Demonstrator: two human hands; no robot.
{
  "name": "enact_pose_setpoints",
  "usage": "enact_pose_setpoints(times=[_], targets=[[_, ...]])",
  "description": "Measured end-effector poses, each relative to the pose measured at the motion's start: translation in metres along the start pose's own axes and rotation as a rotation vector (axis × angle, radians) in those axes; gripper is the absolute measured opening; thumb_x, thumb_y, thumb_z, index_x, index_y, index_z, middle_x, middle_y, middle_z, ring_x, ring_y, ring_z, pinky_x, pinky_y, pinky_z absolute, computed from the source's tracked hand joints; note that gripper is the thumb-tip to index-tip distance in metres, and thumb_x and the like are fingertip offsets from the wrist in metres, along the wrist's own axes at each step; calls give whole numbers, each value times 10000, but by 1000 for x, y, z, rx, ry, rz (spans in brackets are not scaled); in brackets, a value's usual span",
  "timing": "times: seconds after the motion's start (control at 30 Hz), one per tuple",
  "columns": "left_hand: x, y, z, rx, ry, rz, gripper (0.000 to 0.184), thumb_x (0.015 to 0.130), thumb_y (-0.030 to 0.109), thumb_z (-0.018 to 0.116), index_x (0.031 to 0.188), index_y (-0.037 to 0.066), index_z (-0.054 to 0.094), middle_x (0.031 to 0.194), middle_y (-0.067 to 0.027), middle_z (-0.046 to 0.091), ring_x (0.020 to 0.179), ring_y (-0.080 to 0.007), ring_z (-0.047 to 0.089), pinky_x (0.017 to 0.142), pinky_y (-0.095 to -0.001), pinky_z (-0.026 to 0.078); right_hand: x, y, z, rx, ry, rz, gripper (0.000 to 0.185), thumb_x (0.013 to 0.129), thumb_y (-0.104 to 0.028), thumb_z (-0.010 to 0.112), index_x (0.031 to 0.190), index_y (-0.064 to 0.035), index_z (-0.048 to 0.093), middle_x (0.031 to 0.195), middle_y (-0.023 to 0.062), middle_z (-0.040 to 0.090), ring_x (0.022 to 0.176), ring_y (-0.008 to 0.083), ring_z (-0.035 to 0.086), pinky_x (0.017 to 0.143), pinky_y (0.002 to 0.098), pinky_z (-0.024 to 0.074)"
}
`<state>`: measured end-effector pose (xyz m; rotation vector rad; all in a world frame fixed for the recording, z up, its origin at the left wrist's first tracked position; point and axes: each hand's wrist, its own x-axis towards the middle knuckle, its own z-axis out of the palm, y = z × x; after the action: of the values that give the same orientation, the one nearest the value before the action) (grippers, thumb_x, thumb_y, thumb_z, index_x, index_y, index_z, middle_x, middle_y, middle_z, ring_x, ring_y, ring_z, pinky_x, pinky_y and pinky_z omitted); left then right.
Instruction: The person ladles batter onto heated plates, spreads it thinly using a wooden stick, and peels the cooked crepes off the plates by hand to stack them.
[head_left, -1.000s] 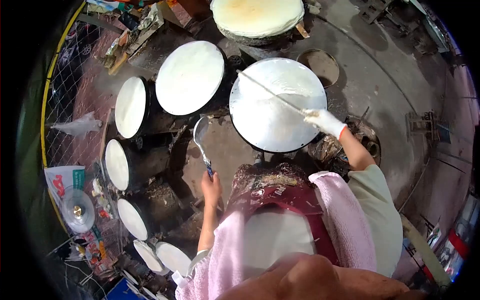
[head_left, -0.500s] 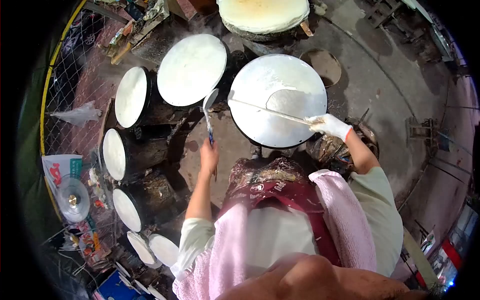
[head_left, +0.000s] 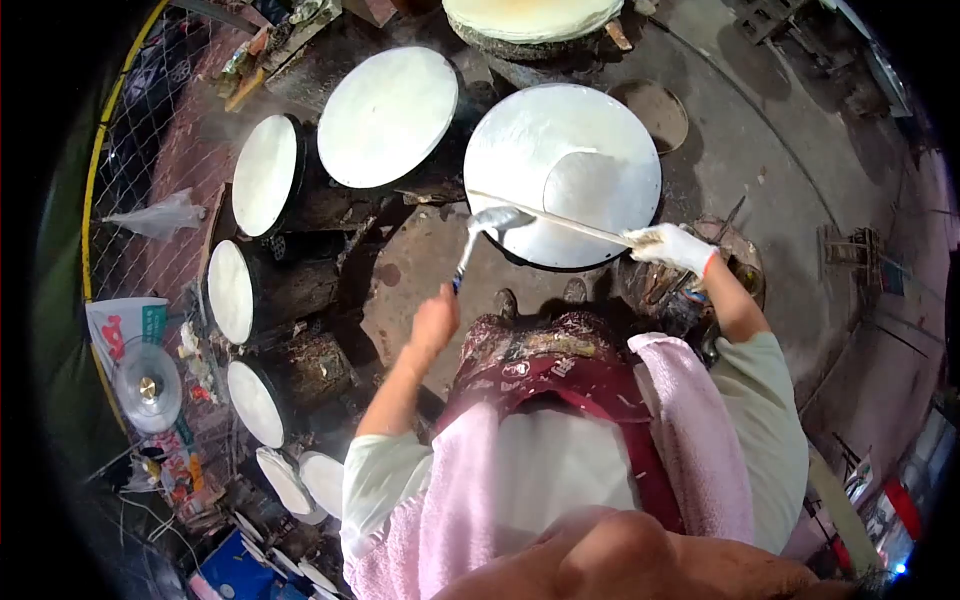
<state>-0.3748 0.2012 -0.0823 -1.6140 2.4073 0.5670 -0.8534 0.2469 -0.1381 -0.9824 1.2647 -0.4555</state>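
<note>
My left hand (head_left: pixel 436 320) is closed around the handle of a metal ladle (head_left: pixel 502 218). The ladle's bowl, wet with something whitish, overlaps the near left edge of a round griddle (head_left: pixel 510 135) coated in white. My right hand (head_left: pixel 672 248), in a white glove with an orange cuff, grips a long thin stick (head_left: pixel 570 224). That stick lies across the near part of the griddle, passing by the ladle's bowl; whether they touch I cannot tell. On the griddle's right half shows a greyer round patch (head_left: pixel 600 190) with a sharp edge.
More white-topped round griddles curve along my left, among them a large one (head_left: pixel 388 118) and a smaller one (head_left: pixel 265 176). A thick stack of pale round sheets (head_left: pixel 530 18) stands at the back. Behind the griddle is a round bin (head_left: pixel 655 115). A fan (head_left: pixel 147 388) stands far left.
My left hand has brought the ladle rightward, from beside the griddle to over its near left edge. My right hand keeps hold of the stick. The whole view has shifted slightly.
</note>
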Motion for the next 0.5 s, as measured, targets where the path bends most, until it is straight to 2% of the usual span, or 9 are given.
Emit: enact_pose_setpoints(times=[0.07, 0.1, 0.2, 0.23, 0.3, 0.33, 0.4, 0.47, 0.5], targets=[[-26, 10, 18, -62, -54, 13, 161, 921, 144, 461, 999, 9, 501, 682, -253, 627, 622, -437, 630, 564, -556, 502, -37, 10, 14, 93, 97, 58, 491, 811, -107, 717, 1281, -50, 586, 906, -12, 647, 695, 36, 518, 601, 179, 402], [-34, 18, 22, -121, -74, 29, 154, 918, 142, 458, 980, 11, 509, 706, -263, 630, 651, -448, 631, 592, -563, 504, -51, 22, 23, 156, 150, 103, 463, 817, -79, 704, 1267, -60, 594, 880, -28, 640, 610, 29, 501, 525, 179, 384], [-28, 13, 37, -356, -116, 180, 205, 894, 166, 537, 1016, 3, 540, 770, -274, 626, 772, -453, 630, 686, -536, 499, -59, 46, 92, 651, 238, 23, 341, 901, -206, 651, 1219, -94, 598, 722, -55, 574, 414, 40, 374, 362, 219, 255], [-19, 7, 25, -435, -152, 215, 217, 891, 172, 557, 1025, 2, 551, 780, -265, 627, 770, -443, 629, 679, -515, 495, -67, 9, 120, 814, 141, 183, 261, 931, -229, 617, 1158, -100, 599, 678, -55, 517, 431, 53, 403, 370, 222, 294], [-11, -2, -13, -615, -160, 191, 218, 894, 174, 587, 1017, -5, 571, 769, -235, 624, 680, -408, 609, 622, -444, 477, -30, -2, 169, 927, 232, 155, 230, 940, -205, 602, 1126, -72, 596, 706, -39, 544, 443, 67, 435, 389, 230, 370], [-13, -15, -18, -680, -10, 236, 205, 898, 170, 604, 999, -4, 564, 691, -203, 590, 562, -311, 563, 563, -387, 447, -10, -31, 197, 927, 316, 79, 251, 924, -204, 625, 1123, -54, 591, 741, -15, 589, 459, 80, 471, 403, 227, 396], [-21, -32, -46, -772, 165, 126, 168, 913, 156, 599, 983, 6, 570, 606, -101, 544, 521, -154, 502, 511, -324, 410, 47, -58, 240, 921, 311, -106, 257, 905, -193, 653, 1106, -46, 589, 761, 2, 618, 490, 92, 536, 410, 246, 433], [-28, -55, -64, -1083, 159, -63, 137, 937, 150, 578, 972, 18, 574, 587, 5, 483, 536, -55, 436, 470, -267, 363, 105, -81, 282, 976, 417, -66, 214, 890, -211, 675, 1037, -80, 593, 686, 0, 595, 448, 106, 529, 374, 264, 427], [-25, -78, -51, -1033, 284, -7, 117, 950, 141, 562, 979, 28, 571, 609, 51, 466, 523, -31, 414, 447, -234, 335, 126, -91, 300, 906, 508, -55, 219, 900, -230, 657, 1048, -84, 589, 660, 1, 582, 440, 110, 527, 365, 271, 418]])
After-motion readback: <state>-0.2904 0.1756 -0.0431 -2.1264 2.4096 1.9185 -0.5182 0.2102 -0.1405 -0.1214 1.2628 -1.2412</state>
